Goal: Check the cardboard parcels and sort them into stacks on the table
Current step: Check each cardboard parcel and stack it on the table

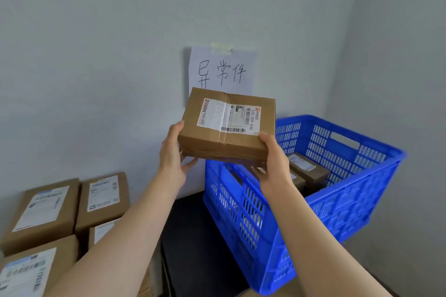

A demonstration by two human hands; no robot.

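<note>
A brown cardboard parcel with a white shipping label on top is held up in front of the wall, above the near-left corner of a blue plastic crate. My left hand grips its left end, thumb on top and fingers underneath. My right hand holds its near right corner the same way. Two more parcels lie inside the crate. Several labelled parcels sit in stacks at the lower left.
A handwritten paper sign is taped to the wall behind the held parcel. A dark table surface shows between the stacks and the crate. The room's corner wall stands close on the right.
</note>
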